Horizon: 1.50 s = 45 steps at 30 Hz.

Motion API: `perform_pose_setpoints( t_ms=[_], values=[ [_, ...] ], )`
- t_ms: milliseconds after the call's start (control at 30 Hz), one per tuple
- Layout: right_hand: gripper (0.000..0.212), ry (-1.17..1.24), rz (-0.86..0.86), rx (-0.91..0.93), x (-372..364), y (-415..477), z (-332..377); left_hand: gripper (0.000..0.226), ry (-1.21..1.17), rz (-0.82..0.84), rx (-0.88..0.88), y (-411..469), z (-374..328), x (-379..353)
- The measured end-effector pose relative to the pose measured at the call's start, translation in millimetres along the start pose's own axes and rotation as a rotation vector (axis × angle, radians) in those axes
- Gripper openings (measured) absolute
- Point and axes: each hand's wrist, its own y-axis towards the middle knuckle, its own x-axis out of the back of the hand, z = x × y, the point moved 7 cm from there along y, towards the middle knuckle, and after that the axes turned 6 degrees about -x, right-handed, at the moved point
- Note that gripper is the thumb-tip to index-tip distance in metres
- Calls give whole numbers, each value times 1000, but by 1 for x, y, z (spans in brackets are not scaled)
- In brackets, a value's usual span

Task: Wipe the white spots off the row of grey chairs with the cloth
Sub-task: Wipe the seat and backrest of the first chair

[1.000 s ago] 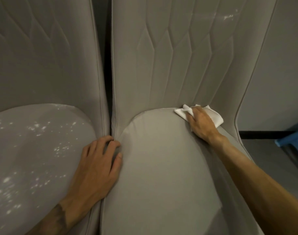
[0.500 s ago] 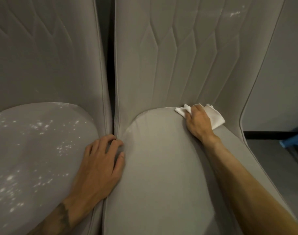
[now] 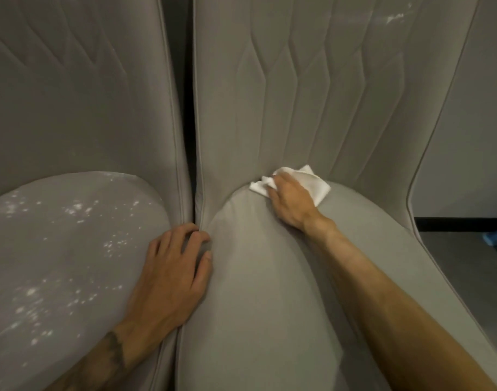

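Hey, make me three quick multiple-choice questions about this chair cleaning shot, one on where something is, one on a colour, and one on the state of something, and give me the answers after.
1. Where is the cloth?
A. At the back of the right chair's seat, where it meets the backrest
B. On the left chair's seat
C. On the floor

2. What colour is the cloth?
A. Blue
B. White
C. Grey

3. What state is the left chair's seat in?
A. Wiped clean
B. Covered by a towel
C. Speckled with white spots

Answers:
1 A: the right hand presses the cloth into the crease below the backrest.
2 B: it stands out white against the grey fabric.
3 C: white spots scatter across it, while the left hand rests empty at its edge.
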Motion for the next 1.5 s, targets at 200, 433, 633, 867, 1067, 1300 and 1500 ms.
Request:
perform_pose_setpoints(
  t_ms=[200,433,633,867,1067,1300,1500],
  values=[
    [31,8,-38,-91,10,3,-6,29,0,-4,0,0,1,0],
    [31,-12,78,134,-13,-10,45,30,-2,-14,-10,-1,1,0],
    [32,41,49,71,-24,-20,61,24,10,-29,-26,0,0,-1],
    [36,35,107,112,-18,-25,60,23,13,-41,-39,-1,0,-2],
    [34,92,183,296,-35,-71,93,23,-6,-18,-34,1,0,-3],
    [32,101,121,209,-36,-69,99,24,-30,-22,-33,0,1,-3],
    [36,64,158,264,-21,-69,82,19,-31,-48,-12,0,2,-1]
  ],
)
